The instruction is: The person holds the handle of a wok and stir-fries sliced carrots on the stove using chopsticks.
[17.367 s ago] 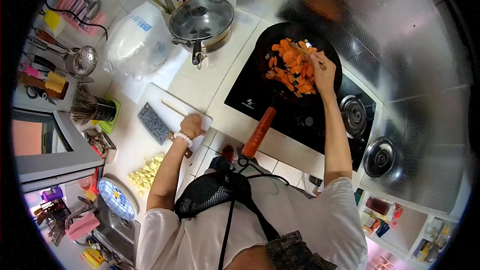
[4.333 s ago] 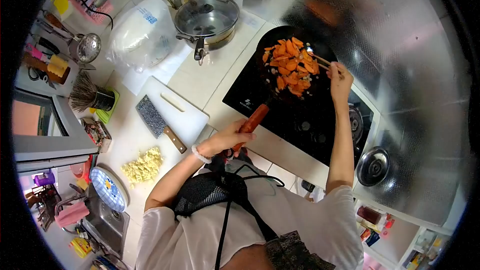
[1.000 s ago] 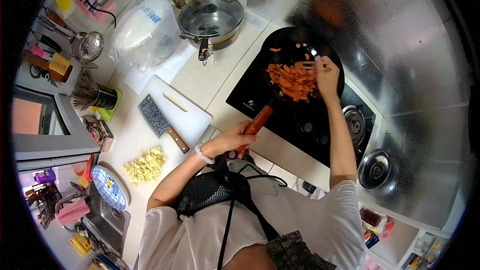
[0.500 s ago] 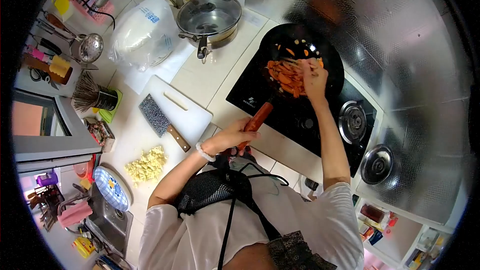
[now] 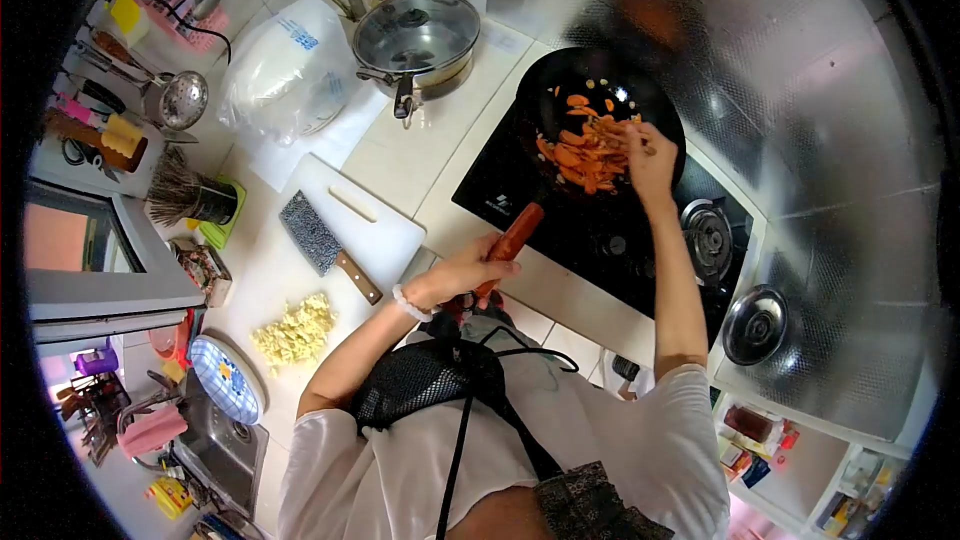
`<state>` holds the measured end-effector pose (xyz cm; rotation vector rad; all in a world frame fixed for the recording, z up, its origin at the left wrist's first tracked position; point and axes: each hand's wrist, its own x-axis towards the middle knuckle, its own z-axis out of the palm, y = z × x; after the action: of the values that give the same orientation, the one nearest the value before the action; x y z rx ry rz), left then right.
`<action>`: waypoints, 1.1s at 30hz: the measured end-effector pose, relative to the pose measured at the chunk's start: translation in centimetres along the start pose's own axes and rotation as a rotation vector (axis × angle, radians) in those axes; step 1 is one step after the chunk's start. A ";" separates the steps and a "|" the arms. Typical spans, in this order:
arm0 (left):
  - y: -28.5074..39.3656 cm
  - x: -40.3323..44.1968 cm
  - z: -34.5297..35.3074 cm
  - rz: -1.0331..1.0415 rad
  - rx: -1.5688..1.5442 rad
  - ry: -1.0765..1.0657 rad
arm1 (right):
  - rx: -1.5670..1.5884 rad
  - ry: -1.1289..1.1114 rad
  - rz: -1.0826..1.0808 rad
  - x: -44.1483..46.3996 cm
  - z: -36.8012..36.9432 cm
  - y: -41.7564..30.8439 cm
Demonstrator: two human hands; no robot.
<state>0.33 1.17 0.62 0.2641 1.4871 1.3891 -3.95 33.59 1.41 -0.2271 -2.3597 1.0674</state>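
Sliced carrots (image 5: 585, 158) filled the middle of the black wok (image 5: 562, 70) on the stove (image 5: 625, 280).
From the head view, I saw the left hand (image 5: 465, 272) with its fingers wrapped around the wok's red-brown handle (image 5: 519, 230); the right hand (image 5: 650, 155) was over the slices, fingers pinched on thin sticks (image 5: 611, 127), probably chopsticks, though blur hid them somewhat. A few loose bits lay toward the wok's far side. On the pale surface (image 5: 432, 165), a cleaver (image 5: 312, 232) lay on a white cutting board (image 5: 392, 228), near a yellowish chopped heap (image 5: 292, 330).
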 end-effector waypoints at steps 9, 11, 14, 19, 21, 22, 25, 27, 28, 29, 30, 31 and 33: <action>0.1 0.3 0.2 0.028 -0.034 -0.009 | 0.197 -0.295 0.159 -4.4 -2.3 -4.0; 0.3 0.1 0.3 0.022 -0.044 -0.016 | 0.066 -0.188 0.051 -3.2 -1.2 0.2; 0.4 -0.1 0.2 0.005 -0.061 -0.017 | 0.002 -0.096 0.063 -1.2 -2.5 0.7; 0.9 -0.3 0.3 -0.048 -0.060 -0.034 | 0.275 -0.157 0.232 -3.4 -6.2 -6.9; 1.0 -0.1 0.3 -0.063 -0.067 -0.019 | 0.405 -0.289 0.280 -4.9 -6.0 -7.2; 0.9 0.0 0.3 -0.062 -0.064 -0.024 | 0.342 -0.290 0.201 -5.0 -5.0 -7.2; 0.7 -0.1 0.3 -0.049 -0.070 -0.031 | 0.085 -0.291 0.060 -4.2 -2.9 -2.7; 1.2 -0.3 0.4 -0.047 -0.062 -0.020 | -0.023 -0.127 0.042 -3.1 -2.8 -1.8; 1.2 -0.3 0.3 -0.045 -0.061 -0.013 | 0.007 -0.053 0.072 -3.1 -2.8 -1.9; 1.1 -0.3 0.2 -0.055 -0.045 -0.015 | 0.012 -0.058 0.071 -3.5 -3.0 -2.2; 1.0 -0.3 0.2 -0.066 -0.031 -0.020 | 0.131 -0.106 0.097 -4.0 -3.7 -3.8; 1.0 -0.3 0.3 -0.069 -0.034 -0.021 | 0.248 -0.152 0.126 -4.7 -4.1 -4.9; 1.3 -0.4 0.3 -0.055 -0.056 -0.031 | 0.395 -0.197 0.121 -6.0 -3.4 -6.9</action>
<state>0.17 1.43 1.95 0.2073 1.4174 1.3752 3.36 29.00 5.96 -0.1234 -2.2625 1.6517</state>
